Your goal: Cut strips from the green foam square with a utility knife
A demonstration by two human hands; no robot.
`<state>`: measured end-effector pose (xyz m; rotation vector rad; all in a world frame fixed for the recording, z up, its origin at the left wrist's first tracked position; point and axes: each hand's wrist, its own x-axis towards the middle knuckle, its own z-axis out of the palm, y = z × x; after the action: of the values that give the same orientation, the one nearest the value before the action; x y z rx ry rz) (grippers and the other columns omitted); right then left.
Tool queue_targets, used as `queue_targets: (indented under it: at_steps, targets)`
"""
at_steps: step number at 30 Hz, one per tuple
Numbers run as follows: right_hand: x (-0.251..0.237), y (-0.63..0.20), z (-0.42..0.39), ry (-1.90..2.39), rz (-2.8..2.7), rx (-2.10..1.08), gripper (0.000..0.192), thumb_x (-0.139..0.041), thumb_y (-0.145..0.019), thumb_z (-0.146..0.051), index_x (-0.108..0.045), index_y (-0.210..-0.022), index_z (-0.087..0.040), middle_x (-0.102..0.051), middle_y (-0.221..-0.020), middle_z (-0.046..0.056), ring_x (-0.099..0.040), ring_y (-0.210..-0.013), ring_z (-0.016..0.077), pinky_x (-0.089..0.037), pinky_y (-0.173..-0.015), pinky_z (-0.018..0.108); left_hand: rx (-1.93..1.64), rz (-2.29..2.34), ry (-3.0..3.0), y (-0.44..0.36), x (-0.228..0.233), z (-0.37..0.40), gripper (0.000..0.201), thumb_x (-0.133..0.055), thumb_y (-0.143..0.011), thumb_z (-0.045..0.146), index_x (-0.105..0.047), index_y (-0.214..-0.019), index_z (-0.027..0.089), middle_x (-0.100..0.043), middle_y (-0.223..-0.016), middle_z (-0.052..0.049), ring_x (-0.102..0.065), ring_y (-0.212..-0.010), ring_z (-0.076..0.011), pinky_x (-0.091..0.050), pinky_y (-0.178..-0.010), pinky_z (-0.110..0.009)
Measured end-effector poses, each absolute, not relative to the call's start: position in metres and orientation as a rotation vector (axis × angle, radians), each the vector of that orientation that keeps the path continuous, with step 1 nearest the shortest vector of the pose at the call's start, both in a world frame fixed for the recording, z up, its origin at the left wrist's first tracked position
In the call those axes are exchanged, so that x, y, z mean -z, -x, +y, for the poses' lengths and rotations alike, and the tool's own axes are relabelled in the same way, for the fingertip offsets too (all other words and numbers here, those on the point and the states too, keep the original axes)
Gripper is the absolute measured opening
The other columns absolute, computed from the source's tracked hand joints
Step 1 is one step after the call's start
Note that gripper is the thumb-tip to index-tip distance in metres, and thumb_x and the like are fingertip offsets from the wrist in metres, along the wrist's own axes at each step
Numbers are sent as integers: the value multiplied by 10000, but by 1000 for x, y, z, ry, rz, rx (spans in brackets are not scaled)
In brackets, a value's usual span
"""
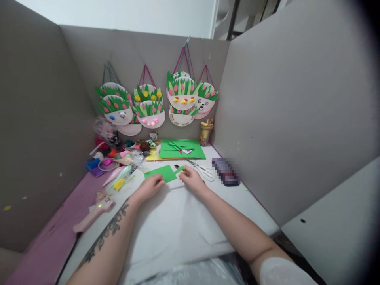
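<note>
A sheet of green paper [166, 172] lies on the white table top in front of me. My left hand [152, 185] is closed on its near left edge, fingers curled. My right hand [192, 180] pinches a narrow green paper strip [178, 170] beside the sheet's right side. A small yellow spot shows at those fingertips, too small to name. White-handled scissors [204, 171] rest just beyond my right hand, their blades pointing away to the left.
Behind, a green paper stack [196, 152] carries thin cut strips. A pink glue gun [95, 213] lies left, near craft bits [118, 184] and bags. A blurred phone [226, 172] and a cup [205, 132] are right. Paper-plate flower baskets [150, 114] hang on the grey partition [252, 118].
</note>
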<state>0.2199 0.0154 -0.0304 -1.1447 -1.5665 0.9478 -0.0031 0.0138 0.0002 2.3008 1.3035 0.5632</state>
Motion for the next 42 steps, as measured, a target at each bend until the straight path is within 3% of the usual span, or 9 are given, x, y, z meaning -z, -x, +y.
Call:
queue_targets:
  at_steps: [5,9,13,19,24,29,35,38,42]
  targets:
    - [27,-216,15,1036,-1373,-1068,252,-616,-725,-412,-543,-687,-173,-542,-549,-28,-474,-477,104,-380,-474,222,-547,1313,-2343,-2,3,11,197,-465,-831,345,-568,-765,191,-609,-812,-52,-530,-770,-192,-376,-677,-283]
    - [20,-219,8,1076,-1339,-751,196,-527,-804,-363,-576,-834,-176,-627,-689,21,-578,-609,143,-478,-595,266,-977,1620,-2069,-10,5,10,206,-540,-779,375,-570,-865,189,-598,-869,-56,-532,-817,-201,-393,-701,-290]
    - [19,-215,-4,1005,-1915,-342,196,-464,-843,-215,-628,-948,-190,-687,-946,80,-622,-878,179,-480,-831,331,-856,1219,-1578,-32,4,-2,437,-437,-805,597,-564,-776,179,-531,-661,11,-470,-583,-126,-342,-527,-237]
    - [15,-208,-7,813,-2219,-133,270,-418,-873,-148,-644,-1006,-210,-660,-1077,88,-562,-1027,181,-439,-926,371,-1001,1065,-1177,-43,4,-9,481,-661,-636,608,-426,-644,188,-390,-542,77,-375,-479,-65,-260,-452,-201]
    - [14,-214,-6,829,-2097,-238,203,-449,-899,-229,-625,-990,-189,-662,-1039,90,-562,-1019,179,-423,-938,368,-1047,1064,-1080,-38,9,-3,490,-727,-594,556,-411,-637,184,-407,-525,85,-358,-461,-49,-256,-454,-195]
    - [18,-211,-5,1009,-1815,-731,257,-566,-827,-345,-569,-1019,-173,-662,-875,46,-616,-805,162,-476,-711,283,-1067,1129,-1083,-44,18,-4,462,-763,-565,527,-512,-694,162,-535,-595,43,-472,-538,-86,-330,-515,-220]
    - [18,-206,-4,1007,-1611,-1048,213,-631,-677,-218,-561,-876,-184,-528,-621,-67,-516,-569,105,-396,-563,222,-1166,1219,-1123,-41,15,0,427,-743,-589,517,-517,-621,156,-498,-554,42,-428,-513,-80,-299,-498,-227]
    - [15,-209,-3,988,-1548,-1200,264,-639,-642,-201,-547,-890,-192,-503,-549,-88,-485,-504,101,-364,-509,213,-1353,1082,-961,-24,2,8,420,-797,-520,451,-512,-598,153,-427,-516,70,-366,-471,-46,-246,-452,-198]
    - [18,-213,0,982,-1486,-1251,285,-652,-616,-194,-540,-878,-201,-497,-522,-96,-485,-486,101,-360,-501,211,-1552,1020,-708,-1,-9,18,462,-840,-391,345,-613,-742,148,-504,-590,64,-373,-461,-26,-221,-425,-168]
